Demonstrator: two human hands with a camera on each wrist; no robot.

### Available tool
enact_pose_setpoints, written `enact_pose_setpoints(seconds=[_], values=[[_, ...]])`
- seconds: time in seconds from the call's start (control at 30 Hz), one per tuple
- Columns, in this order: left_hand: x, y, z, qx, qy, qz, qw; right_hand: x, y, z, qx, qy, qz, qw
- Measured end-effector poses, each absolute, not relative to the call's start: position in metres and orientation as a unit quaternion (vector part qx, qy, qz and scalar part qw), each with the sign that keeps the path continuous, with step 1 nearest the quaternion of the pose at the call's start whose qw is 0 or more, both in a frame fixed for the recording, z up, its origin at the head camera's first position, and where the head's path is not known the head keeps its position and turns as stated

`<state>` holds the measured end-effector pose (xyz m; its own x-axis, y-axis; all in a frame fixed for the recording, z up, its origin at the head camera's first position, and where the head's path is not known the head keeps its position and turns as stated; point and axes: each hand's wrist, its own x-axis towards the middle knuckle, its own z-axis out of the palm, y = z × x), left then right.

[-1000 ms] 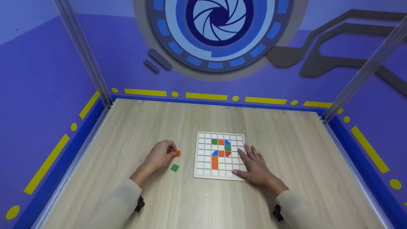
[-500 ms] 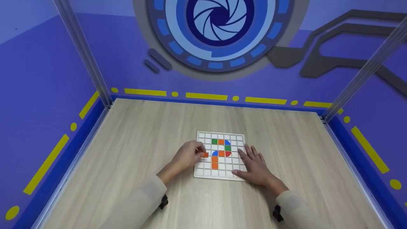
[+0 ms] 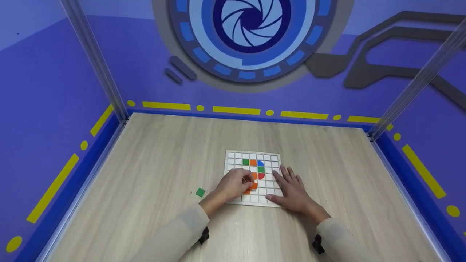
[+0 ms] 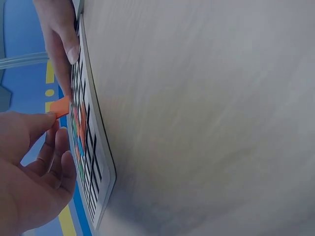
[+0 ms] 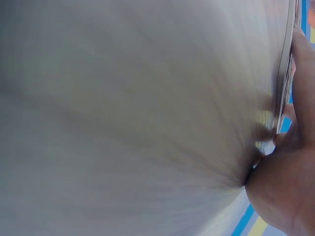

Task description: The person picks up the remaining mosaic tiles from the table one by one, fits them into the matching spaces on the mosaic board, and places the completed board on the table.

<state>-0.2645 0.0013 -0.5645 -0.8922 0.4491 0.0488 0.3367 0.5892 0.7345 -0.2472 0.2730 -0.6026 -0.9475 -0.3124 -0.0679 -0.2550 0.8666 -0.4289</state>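
My left hand (image 3: 235,185) pinches an orange square tile (image 4: 60,106) between thumb and fingertips. It holds the tile just above the middle of a white gridded board (image 3: 235,155) with a pale wooden rim. Set in the grid are orange, green, blue and red tiles, among them a red rounded tile (image 3: 261,176) and a blue rounded tile (image 3: 260,162). Some of the coloured pieces lie hidden behind the left hand. My right hand (image 3: 293,193) rests over the board's right edge with fingers spread and straight, the thumb on the lower cells.
A loose green square tile (image 3: 200,192) lies on the wooden table (image 3: 174,145), left of the board. Blue-purple panels (image 3: 233,96) with yellow markings stand behind the table and at both sides.
My left hand has carried the orange tile from the table at the left across to above the board's middle. The right hand and the board have stayed in place.
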Motion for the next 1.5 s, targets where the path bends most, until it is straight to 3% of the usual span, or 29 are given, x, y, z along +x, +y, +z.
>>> enact_pose_setpoints(seconds=[0.93,1.27,1.5], values=[[-0.26,0.008,-0.573,0.226,0.919,0.32,0.048,-0.246,0.273,-0.601,-0.146,0.965,-0.208,0.065],[-0.262,-0.032,-0.555,0.23,0.91,0.33,0.102,-0.245,0.272,-0.6,-0.143,0.964,-0.215,0.065],[-0.272,-0.08,-0.547,0.207,0.915,0.334,0.094,-0.245,0.273,-0.601,-0.146,0.962,-0.222,0.065]])
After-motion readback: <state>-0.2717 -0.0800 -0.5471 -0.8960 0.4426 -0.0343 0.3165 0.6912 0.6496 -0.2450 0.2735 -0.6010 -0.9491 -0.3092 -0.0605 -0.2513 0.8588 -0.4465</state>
